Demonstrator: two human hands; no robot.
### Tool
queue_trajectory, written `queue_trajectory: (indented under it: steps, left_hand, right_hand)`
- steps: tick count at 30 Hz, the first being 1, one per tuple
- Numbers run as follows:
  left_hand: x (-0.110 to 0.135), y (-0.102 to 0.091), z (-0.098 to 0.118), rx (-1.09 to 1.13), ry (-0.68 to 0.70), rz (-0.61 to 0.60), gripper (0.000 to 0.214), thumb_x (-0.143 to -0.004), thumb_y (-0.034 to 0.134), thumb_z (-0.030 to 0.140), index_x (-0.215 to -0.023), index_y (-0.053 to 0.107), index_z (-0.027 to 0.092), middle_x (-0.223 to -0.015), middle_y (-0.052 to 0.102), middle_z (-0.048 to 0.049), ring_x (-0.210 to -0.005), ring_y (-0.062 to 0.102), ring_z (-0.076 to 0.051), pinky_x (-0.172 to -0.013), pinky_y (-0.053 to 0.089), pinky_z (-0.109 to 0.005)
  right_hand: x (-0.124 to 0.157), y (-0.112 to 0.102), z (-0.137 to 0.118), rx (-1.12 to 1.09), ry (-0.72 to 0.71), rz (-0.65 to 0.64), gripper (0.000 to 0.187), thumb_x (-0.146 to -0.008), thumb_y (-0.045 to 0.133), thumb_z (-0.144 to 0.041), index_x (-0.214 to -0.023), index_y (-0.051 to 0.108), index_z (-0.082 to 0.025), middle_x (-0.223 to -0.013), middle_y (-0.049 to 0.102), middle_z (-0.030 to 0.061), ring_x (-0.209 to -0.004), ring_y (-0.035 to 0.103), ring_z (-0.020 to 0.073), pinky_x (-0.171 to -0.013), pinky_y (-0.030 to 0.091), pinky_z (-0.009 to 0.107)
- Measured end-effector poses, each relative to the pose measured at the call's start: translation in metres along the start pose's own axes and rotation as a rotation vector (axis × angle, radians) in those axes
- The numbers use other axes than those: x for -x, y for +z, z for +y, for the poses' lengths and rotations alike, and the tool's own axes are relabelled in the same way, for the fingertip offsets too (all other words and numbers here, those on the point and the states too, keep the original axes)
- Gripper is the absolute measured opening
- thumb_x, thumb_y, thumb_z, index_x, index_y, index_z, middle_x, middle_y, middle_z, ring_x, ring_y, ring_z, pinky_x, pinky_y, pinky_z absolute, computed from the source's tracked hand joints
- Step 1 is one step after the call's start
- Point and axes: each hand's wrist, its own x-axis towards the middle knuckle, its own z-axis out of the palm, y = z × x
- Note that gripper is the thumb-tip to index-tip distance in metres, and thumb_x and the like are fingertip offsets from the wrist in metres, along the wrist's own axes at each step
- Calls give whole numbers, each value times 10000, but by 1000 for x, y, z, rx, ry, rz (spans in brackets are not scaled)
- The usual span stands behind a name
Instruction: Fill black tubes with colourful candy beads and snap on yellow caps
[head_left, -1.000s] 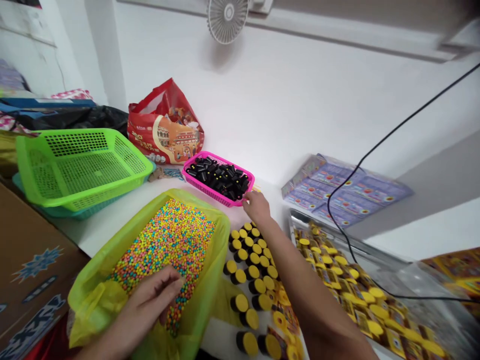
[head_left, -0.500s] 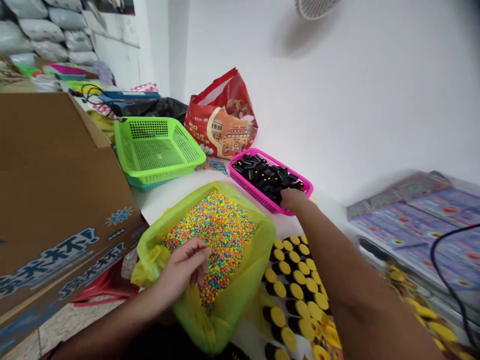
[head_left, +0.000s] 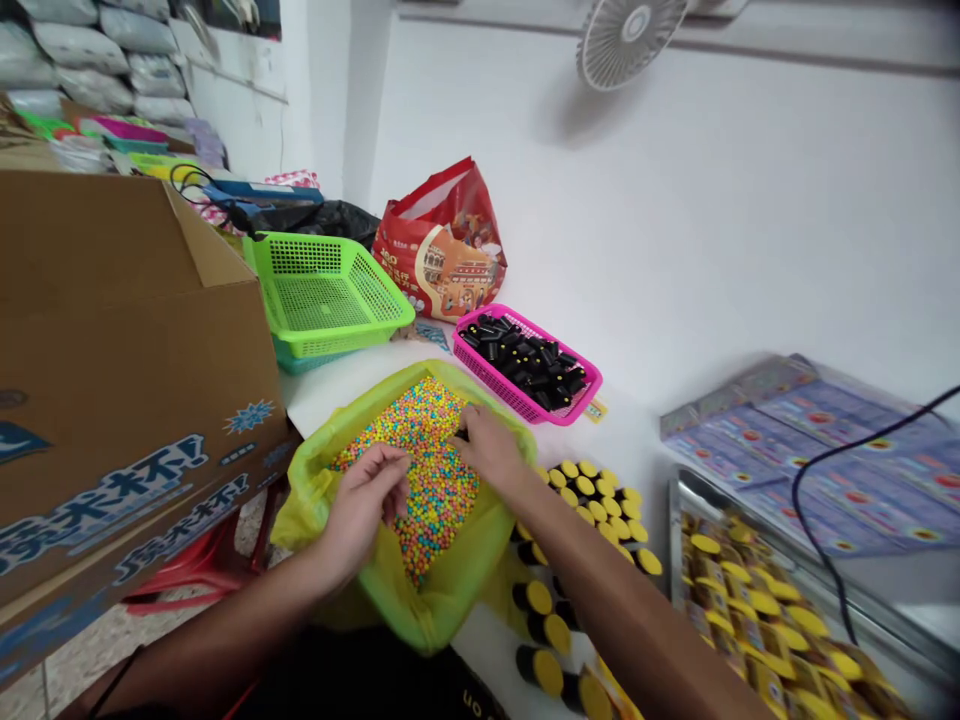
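Small round multicoloured beads (head_left: 442, 500) lie in a bin lined with a yellow-green plastic bag (head_left: 480, 570). Over the left part of the beads is my left hand (head_left: 366, 492), its fingers curled and thumb pinched in; whatever they may hold is hidden. My right hand (head_left: 489, 447) is at the right side of the beads, closed on a small black container (head_left: 463, 435) that shows only partly between the fingers. Behind it, a pink basket (head_left: 589, 398) holds a pile of similar black containers (head_left: 525, 360).
Black containers with yellow lids (head_left: 600, 505) stand right of the bin. A metal tray (head_left: 676, 520) holds yellow-topped packs. Purple boxes (head_left: 810, 430) lie beyond, crossed by a black cable (head_left: 796, 490). Left are a cardboard box (head_left: 135, 360) and green basket (head_left: 322, 345); a red bag (head_left: 442, 250) stands behind.
My right hand has moved from the pink basket to the beads, bringing a black container. My left hand stays over the beads. The view has shifted slightly.
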Motion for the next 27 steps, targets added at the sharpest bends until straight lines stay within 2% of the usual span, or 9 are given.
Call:
queue_trajectory:
  steps: [2,5,9,11,14,17,21,24,27]
  left_hand:
    - [1,0,1,10,21,8,317,-735,744,451,-810,588,185,-591,589,50,-428,512,-82,-398,301,-197]
    - [1,-2,0,19,41,4,314,-725,742,446,-793,582,184,-591,599,43,-428,511,-85,-401,303,-199]
    - [-1,-5,-6,-41,73,-26,327,-742,726,475,-792,577,189,-590,578,46,-439,503,-97,-416,308,-210]
    - [-1,-3,-8,-153,148,-56,309,-747,736,458,-816,604,187,-610,558,45,-492,515,-111,-457,340,-221]
    - [0,4,-10,-426,379,-76,321,-703,807,352,-949,679,189,-787,614,4,-631,548,-138,-582,425,-256]
    - [2,14,-8,-647,567,-160,313,-691,823,240,-981,710,213,-928,646,-36,-742,571,-178,-681,464,-298]
    - [8,23,-5,-683,692,-293,108,-773,752,175,-862,711,221,-853,656,-49,-824,593,-218,-720,479,-320]
    - [11,24,-6,-614,698,-281,163,-795,751,198,-954,729,225,-921,677,-65,-839,613,-213,-710,497,-316]
    - [10,23,-10,-554,622,-224,231,-767,780,240,-990,724,216,-914,659,-56,-770,621,-186,-640,493,-285]
  right_hand:
    - [3,11,-8,-52,30,-27,183,-747,759,-176,-763,578,-203,-919,649,67,-883,604,214,-771,419,302]
    - [4,17,-12,-173,69,-113,243,-729,786,-207,-656,554,-209,-711,623,7,-737,609,182,-689,433,277]
    - [13,7,-15,-443,168,-229,376,-777,747,-500,-633,546,-216,-520,560,-35,-479,556,142,-478,404,247]
    - [21,-3,-18,-595,190,-251,457,-764,695,-642,-674,547,-220,-536,587,-28,-433,552,137,-420,389,247]
    - [39,-14,-25,-783,186,-237,516,-714,684,-717,-734,557,-217,-631,647,-9,-447,572,129,-421,416,252]
    - [59,-18,-34,-1007,167,-182,493,-639,786,-646,-743,590,-205,-648,642,-21,-483,562,113,-458,433,246]
    - [85,-20,-42,-1222,103,-45,394,-653,833,-530,-731,629,-203,-648,621,-38,-584,575,120,-542,463,247]
    - [96,-23,-39,-1247,40,-54,304,-681,827,-447,-825,684,-220,-767,684,-18,-707,636,153,-637,519,281]
    - [91,-20,-26,-1146,-14,-85,291,-697,810,-380,-923,700,-232,-839,712,-13,-735,658,164,-670,536,301]
